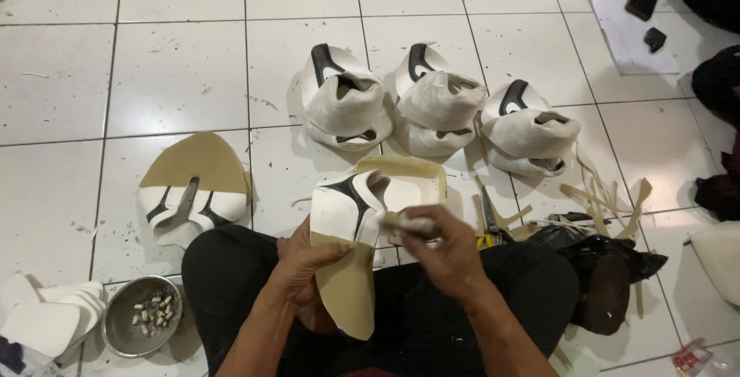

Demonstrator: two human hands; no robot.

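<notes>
1. Three finished white-and-black shoe uppers [439,99] stand in a row on the tiled floor [177,69], just beyond the shoe in hand, probably parked out of the way.
2. Left of the held shoe lies a stack of flat cut pieces [193,184], tan on top, white and black below, close by for easy reaching.
3. Now the held shoe upper [347,230]: white with a black stripe, tan insole facing up, propped over the person's lap, tilted so the open side meets the working hand.
4. The left hand [308,261] is clamped around the shoe's middle, thumb across the tan insole, steadying it.
5. The right hand [443,250], at the shoe's right edge, is closed around a pale, stubby tool [405,223]; what kind I cannot tell, since the fingers cover most of it.
6. Behind the shoe sits a shallow tan tray [416,180], half hidden.
7. Far left of the shoe, a metal bowl [142,315] holds small stubs.
8. Right of it, tan trimmings [609,207] lie scattered; another person's dark clothing is cut off at the frame edge.
</notes>
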